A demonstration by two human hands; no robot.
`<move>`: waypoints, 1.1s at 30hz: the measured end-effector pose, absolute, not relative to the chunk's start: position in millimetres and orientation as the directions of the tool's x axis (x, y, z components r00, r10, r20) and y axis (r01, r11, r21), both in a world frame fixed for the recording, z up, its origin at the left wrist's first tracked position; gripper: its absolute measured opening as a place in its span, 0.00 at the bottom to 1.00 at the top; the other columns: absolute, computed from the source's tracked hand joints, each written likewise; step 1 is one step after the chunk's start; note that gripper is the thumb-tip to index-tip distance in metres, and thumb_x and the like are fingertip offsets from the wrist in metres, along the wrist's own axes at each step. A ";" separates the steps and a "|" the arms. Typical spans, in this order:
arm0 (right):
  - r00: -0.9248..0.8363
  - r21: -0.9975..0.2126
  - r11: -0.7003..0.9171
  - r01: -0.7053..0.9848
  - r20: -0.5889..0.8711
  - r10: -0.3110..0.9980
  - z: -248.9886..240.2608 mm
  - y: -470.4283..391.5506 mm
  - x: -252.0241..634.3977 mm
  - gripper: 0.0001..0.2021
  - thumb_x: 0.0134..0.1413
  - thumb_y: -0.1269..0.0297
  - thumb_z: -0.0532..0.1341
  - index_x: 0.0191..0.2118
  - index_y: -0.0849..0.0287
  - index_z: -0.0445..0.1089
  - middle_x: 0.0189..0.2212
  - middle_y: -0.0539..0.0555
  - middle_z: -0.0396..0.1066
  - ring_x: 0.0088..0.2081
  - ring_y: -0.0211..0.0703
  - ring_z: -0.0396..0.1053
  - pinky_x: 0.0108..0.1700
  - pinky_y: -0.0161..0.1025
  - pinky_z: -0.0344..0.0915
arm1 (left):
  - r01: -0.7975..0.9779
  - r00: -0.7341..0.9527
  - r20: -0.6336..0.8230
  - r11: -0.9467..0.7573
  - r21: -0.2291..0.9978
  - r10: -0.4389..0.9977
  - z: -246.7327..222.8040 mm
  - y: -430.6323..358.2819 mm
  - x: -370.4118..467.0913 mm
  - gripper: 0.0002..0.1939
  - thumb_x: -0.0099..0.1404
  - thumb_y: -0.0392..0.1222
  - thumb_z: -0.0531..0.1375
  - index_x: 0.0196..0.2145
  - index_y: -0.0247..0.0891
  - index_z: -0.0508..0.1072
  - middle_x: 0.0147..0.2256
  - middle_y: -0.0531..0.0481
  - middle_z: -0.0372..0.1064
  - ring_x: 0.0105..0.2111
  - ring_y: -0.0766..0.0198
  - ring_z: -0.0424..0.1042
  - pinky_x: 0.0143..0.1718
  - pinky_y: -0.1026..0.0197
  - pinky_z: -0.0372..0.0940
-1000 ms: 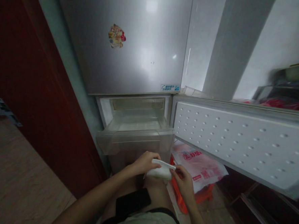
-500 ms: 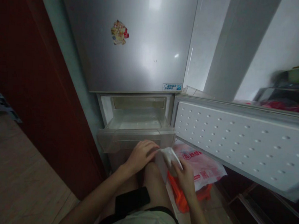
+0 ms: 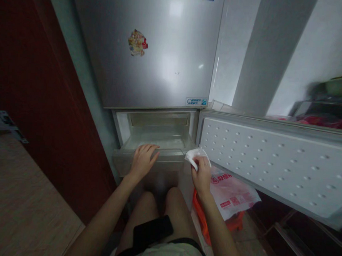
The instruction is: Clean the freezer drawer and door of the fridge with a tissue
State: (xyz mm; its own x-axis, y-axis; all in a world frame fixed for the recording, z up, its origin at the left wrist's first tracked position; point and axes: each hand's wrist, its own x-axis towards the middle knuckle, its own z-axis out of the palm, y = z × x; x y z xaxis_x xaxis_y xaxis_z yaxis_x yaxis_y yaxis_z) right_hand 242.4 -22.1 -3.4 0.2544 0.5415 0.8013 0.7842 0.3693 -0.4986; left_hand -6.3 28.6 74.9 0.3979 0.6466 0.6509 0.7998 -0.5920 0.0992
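A clear plastic freezer drawer [image 3: 163,164] is pulled partway out below the silver refrigerator door. My left hand [image 3: 142,161] is at the left part of the drawer's front, fingers stretched over its top edge; whether they touch it I cannot tell. My right hand [image 3: 201,172] is closed on a folded white tissue or thin cloth [image 3: 194,154], which is at the drawer's right front corner. The drawer's visible inside is bare.
The lower freezer door [image 3: 273,161] stands swung out to the right. Beneath it, a pink-and-white plastic bag [image 3: 236,194] lies on an orange stool [image 3: 202,217]. A black phone [image 3: 153,231] rests on my lap. A dark red door [image 3: 45,97] stands at left.
My hands have separated. The left has moved left and up to the drawer front; the right has carried the white tissue or cloth up to the drawer's right corner.
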 end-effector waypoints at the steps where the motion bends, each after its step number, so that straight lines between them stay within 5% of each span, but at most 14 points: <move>1: 0.253 -0.495 0.351 0.794 0.796 0.549 -2.2 -21.8 242.1 0.10 0.56 0.68 0.54 0.41 0.59 0.69 0.41 0.58 0.69 0.45 0.50 0.64 0.49 0.45 0.61 | 0.798 0.406 0.647 -0.595 0.093 0.646 74.9 27.6 -6.5 0.15 0.71 0.45 0.52 0.50 0.42 0.71 0.50 0.46 0.73 0.52 0.54 0.68 0.56 0.48 0.59; 7: 0.251 -0.486 0.267 0.832 0.759 0.600 -22.7 -15.7 239.8 0.15 0.65 0.60 0.50 0.47 0.58 0.71 0.43 0.60 0.71 0.44 0.50 0.67 0.46 0.43 0.62 | 0.788 0.445 0.620 -0.612 0.073 0.646 73.3 28.2 -11.2 0.14 0.72 0.47 0.52 0.50 0.44 0.71 0.49 0.48 0.74 0.52 0.55 0.69 0.56 0.49 0.58; 16: 0.243 -0.487 0.288 0.825 0.765 0.597 -102.1 -15.3 229.7 0.17 0.63 0.63 0.48 0.44 0.60 0.73 0.39 0.61 0.74 0.42 0.50 0.71 0.43 0.44 0.67 | 0.789 0.458 0.601 -0.611 0.065 0.655 75.2 28.3 -13.5 0.15 0.71 0.49 0.54 0.50 0.43 0.71 0.49 0.49 0.75 0.51 0.56 0.71 0.57 0.50 0.57; 26: 0.307 -0.503 0.316 0.804 0.807 0.504 -48.9 2.8 219.5 0.15 0.66 0.62 0.49 0.47 0.61 0.69 0.43 0.60 0.70 0.47 0.48 0.66 0.50 0.46 0.65 | 0.791 0.467 0.587 -0.609 0.057 0.662 71.5 33.2 -16.2 0.22 0.64 0.53 0.63 0.52 0.41 0.70 0.50 0.46 0.75 0.52 0.53 0.71 0.58 0.48 0.57; 33: 0.254 -0.456 0.277 0.846 0.800 0.543 -93.5 -3.8 213.6 0.15 0.61 0.69 0.50 0.45 0.60 0.72 0.43 0.61 0.70 0.48 0.51 0.65 0.52 0.51 0.64 | 0.784 0.490 0.584 -0.620 0.030 0.647 71.6 33.1 -17.3 0.25 0.60 0.53 0.66 0.53 0.43 0.70 0.50 0.47 0.75 0.52 0.53 0.71 0.58 0.48 0.57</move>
State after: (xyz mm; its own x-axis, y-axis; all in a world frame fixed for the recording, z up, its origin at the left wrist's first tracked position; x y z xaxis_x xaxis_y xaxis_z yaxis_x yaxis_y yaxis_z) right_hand 213.6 -3.8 -93.5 0.2542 0.5428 0.8004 0.8455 0.2770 -0.4564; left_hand -17.3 33.1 71.6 0.4898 0.6469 0.5845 0.7839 -0.6201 0.0295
